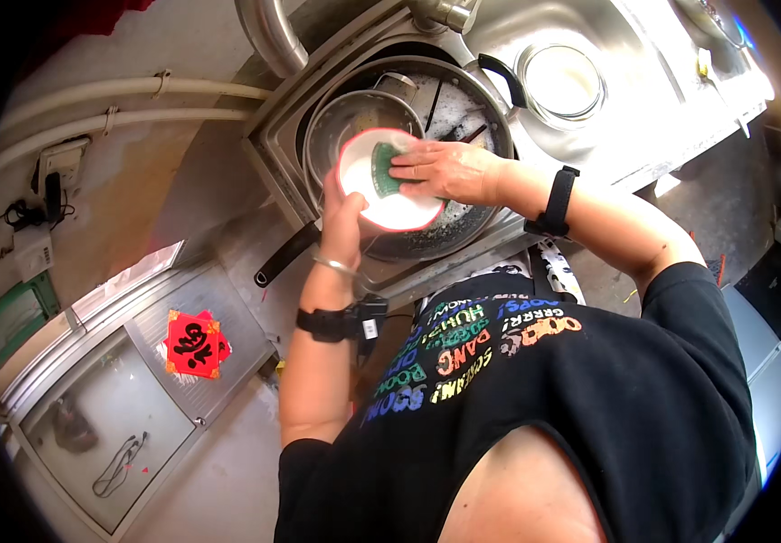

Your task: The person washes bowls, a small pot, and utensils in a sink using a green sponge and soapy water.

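Note:
My left hand point(343, 210) grips the near left rim of a white bowl with a red edge point(397, 214), tilted over the left sink basin. Pressed against the inside of the bowl is a green scouring pad point(383, 168), held under the fingers of my right hand point(448, 170). Below both hands a large frying pan point(475, 220) with suds and dark utensils lies in the basin. A metal pot or bowl point(336, 125) rests in the pan, with a small metal cup point(397, 85) beside it.
The right basin point(628, 129) holds a round glass or metal dish point(563, 85). A black pan handle point(288, 254) juts over the sink's left edge, and another black handle point(504, 78) reaches towards the right basin. The faucet point(448, 13) stands behind.

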`<state>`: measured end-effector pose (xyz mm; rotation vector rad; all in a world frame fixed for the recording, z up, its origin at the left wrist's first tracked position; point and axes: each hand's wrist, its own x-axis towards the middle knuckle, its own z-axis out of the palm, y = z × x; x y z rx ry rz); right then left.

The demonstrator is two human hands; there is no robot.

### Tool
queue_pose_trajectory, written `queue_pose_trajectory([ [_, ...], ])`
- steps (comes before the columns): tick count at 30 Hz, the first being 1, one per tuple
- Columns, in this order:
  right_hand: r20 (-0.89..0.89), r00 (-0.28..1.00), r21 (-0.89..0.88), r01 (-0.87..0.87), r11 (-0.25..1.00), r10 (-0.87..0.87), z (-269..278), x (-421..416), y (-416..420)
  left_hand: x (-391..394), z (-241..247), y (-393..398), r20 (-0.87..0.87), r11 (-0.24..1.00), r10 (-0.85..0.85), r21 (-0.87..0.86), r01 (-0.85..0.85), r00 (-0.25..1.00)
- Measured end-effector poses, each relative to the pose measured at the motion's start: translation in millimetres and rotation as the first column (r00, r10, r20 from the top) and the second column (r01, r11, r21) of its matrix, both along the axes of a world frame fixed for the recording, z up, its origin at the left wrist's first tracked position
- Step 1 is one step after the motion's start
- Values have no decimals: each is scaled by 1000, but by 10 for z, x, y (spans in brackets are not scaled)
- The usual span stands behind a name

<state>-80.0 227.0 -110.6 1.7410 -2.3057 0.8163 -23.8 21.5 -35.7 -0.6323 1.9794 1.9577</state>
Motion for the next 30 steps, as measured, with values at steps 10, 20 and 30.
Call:
queue_pose_trajectory([
  [10,164,977,88,-150,985,134,68,66,-32,24,25,-140,12,994,-103,-19,104,995],
  [20,278,656,399,586,705,-702,-360,-34,54,151,-6,-398,39,981,153,-126,-147,987],
  [30,829,312,141,688,712,-465,182,170,-58,235,-59,-231,-142,965,193,-151,-214,971],
])
